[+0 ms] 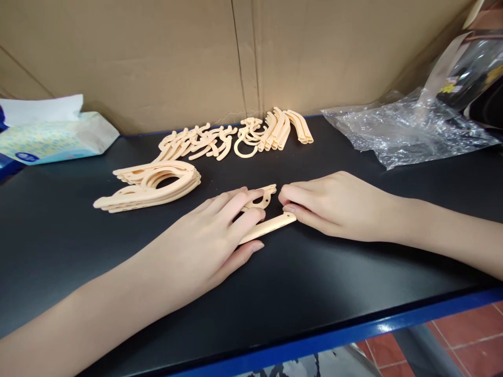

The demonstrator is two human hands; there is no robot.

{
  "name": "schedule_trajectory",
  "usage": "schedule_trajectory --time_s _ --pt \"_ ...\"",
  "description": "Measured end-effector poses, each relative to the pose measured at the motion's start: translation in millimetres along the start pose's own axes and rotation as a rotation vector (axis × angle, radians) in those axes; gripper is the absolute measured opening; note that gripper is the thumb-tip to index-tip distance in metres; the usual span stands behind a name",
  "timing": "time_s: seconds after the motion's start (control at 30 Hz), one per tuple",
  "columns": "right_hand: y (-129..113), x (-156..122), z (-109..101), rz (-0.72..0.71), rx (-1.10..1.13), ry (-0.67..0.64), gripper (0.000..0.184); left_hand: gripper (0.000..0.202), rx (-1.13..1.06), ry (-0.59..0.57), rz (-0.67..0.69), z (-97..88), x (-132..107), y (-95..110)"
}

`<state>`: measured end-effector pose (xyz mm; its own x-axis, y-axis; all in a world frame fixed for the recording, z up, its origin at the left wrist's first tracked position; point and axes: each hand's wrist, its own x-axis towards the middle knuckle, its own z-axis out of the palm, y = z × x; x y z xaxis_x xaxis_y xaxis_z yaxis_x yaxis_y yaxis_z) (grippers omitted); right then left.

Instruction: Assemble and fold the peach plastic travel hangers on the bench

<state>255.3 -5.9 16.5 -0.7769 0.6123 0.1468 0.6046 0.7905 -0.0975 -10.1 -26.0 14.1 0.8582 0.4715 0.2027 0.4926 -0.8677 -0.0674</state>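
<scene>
A cream plastic folding clothes hanger (pixel 271 225) lies on the black table, its long arm pointing right. My left hand (pixel 216 225) wraps over it from the left, thumb on the near side and fingers across the arm and the curved, holed part behind. From the right, my right hand (pixel 334 207) is closed, its fingers curled and pinched at the hanger's right end. Whatever lies between those fingertips is hidden. Behind my left hand rests a stack of cream hanger frames (pixel 173 196).
Cream hooked pieces (pixel 196 142) and curved hanger arms (pixel 277 131) lie in a row toward the cardboard wall (pixel 176 57). A tissue pack (pixel 66 137) stands at left, a crumpled clear plastic bag (pixel 389 133) at right. The table's blue edge (pixel 314 343) runs along the front.
</scene>
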Motion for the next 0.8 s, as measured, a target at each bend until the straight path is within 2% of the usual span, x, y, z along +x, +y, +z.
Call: schedule_trajectory --time_s 0.8 --pt "-0.8 0.5 -0.7 -0.004 -0.024 0.001 0.023 0.020 0.007 0.003 0.004 -2.0 -0.8 0.5"
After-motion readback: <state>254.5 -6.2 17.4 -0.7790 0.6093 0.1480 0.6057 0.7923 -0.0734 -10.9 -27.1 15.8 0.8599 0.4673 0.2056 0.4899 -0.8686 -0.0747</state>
